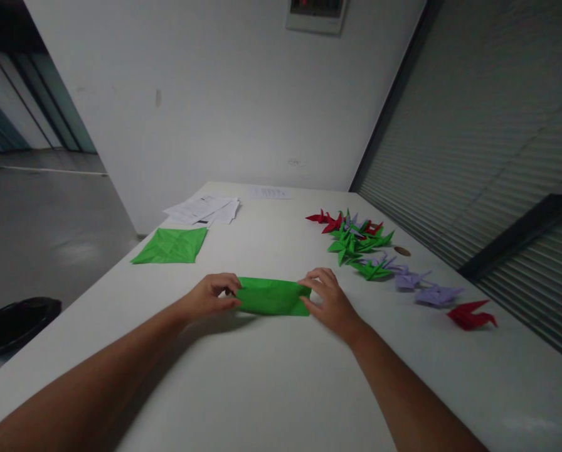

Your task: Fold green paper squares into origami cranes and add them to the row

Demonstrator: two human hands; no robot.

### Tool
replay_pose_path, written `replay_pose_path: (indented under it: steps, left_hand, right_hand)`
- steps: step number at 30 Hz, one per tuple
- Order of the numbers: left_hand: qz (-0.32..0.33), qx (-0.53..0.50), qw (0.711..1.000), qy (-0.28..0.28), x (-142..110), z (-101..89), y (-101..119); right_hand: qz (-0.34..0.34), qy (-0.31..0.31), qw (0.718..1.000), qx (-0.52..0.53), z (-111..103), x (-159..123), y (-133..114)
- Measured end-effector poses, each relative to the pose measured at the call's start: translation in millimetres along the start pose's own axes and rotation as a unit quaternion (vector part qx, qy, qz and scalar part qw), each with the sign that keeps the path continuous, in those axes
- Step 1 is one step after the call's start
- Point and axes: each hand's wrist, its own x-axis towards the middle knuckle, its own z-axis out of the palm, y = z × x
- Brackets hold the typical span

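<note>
A green sheet of paper (274, 297), folded into a long rectangle, lies across the middle of the white table between my hands. My left hand (214, 294) grips its left end, fingers on the far side and thumb on the near side. At the right end, my right hand (328, 298) holds the paper in the same way, with thumb and fingers at the edge. Further back on the left lies another green sheet (172, 245), spread out and marked with creases.
Several folded paper cranes in red, green and purple form a pile (351, 238) at the back right, trailing to a red crane (471, 315) nearer me. White printed papers (203, 209) lie at the back left. A black-lined bin (17, 323) stands left of the table (281, 389). Blinds (488, 157) border the right.
</note>
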Motion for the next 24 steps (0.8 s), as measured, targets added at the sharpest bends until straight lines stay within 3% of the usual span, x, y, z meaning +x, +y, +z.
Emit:
replay_pose_path:
  steps: [4, 6, 11, 15, 24]
  left_hand:
    - [0.011, -0.012, 0.993, -0.12, 2, -3.8, 12]
    - [0.003, -0.018, 0.989, -0.145, 2, -4.3, 17]
    - [0.034, 0.048, 0.989, -0.133, 2, -0.6, 18]
    - [0.075, 0.149, 0.971, -0.173, 0, 4.5, 15]
    - [0.09, 0.248, 0.944, -0.199, -2, 5.9, 11]
  right_hand:
    - [-0.013, -0.011, 1.0, 0.023, -7, 1, -2]
    - [-0.011, -0.014, 0.999, 0.026, -10, 1, -2]
    - [-0.017, -0.017, 0.999, 0.028, -14, 0, -1]
    - [-0.037, -0.036, 0.998, 0.042, -15, 0, 4]
    - [-0.012, -0.148, 0.989, 0.011, -16, -4, 24]
